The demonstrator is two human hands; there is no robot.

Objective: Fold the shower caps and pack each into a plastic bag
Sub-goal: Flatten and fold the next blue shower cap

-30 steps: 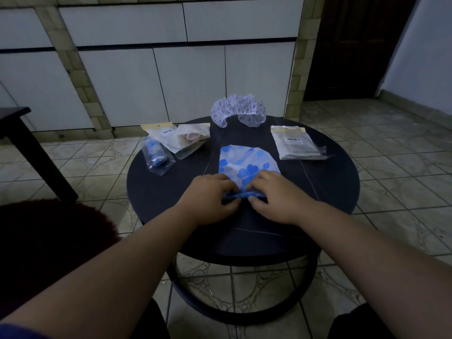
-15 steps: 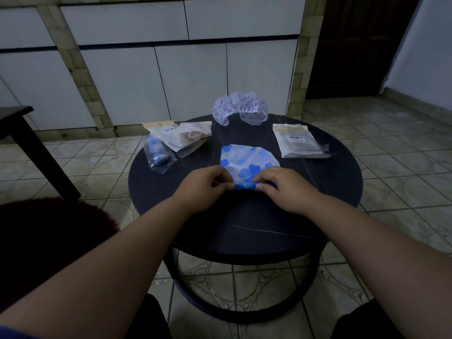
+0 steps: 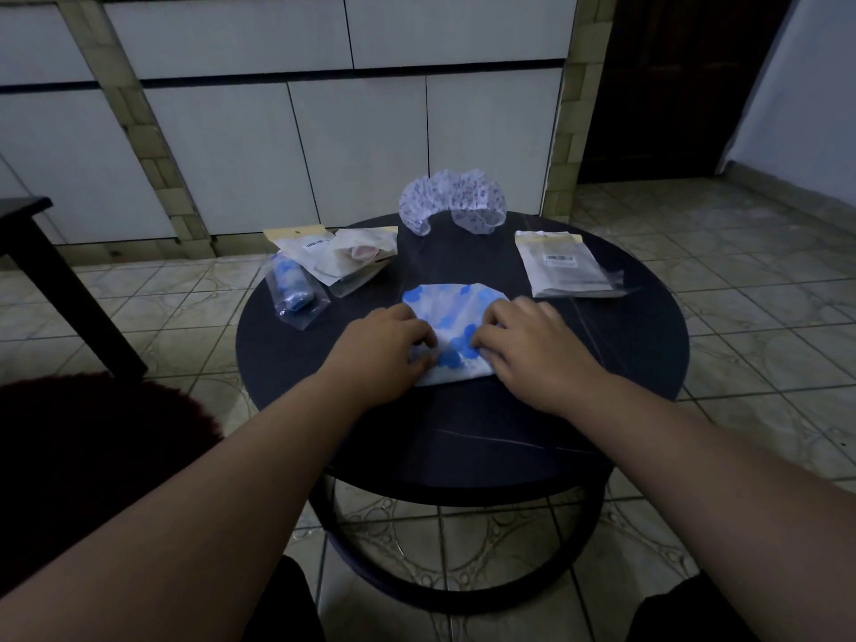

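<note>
Round dark bench [image 3: 602, 363], seen from above and in front. At its centre, a white shower cap with blue clover prints [image 3: 451, 317], partly folded and flat on the top. Left hand [image 3: 387, 340] at 9 o'clock of that cap, fingers curled onto its left edge and pinching the fabric. Right hand [image 3: 528, 338] at 3 o'clock of it, fingertips bent down onto the right edge, likewise gripping the material. Hands apart, the printed middle of the cap showing between them. At 12 o'clock on the bench, at the far rim, a second shower cap [image 3: 451, 207], white with small purple marks, unfolded and ruffled. At 10 o'clock, a clear plastic bag holding a rolled blue cap [image 3: 292, 289], just beside a small pile of flat packets [image 3: 333, 257], one with a barcode label, one with something pink inside. At 2 o'clock, a stack of empty plastic bags [image 3: 563, 266] with a barcode label, well apart from the hands. Beyond the bench, white cabinet doors [image 3: 356, 145] and a tiled floor [image 3: 741, 280].
</note>
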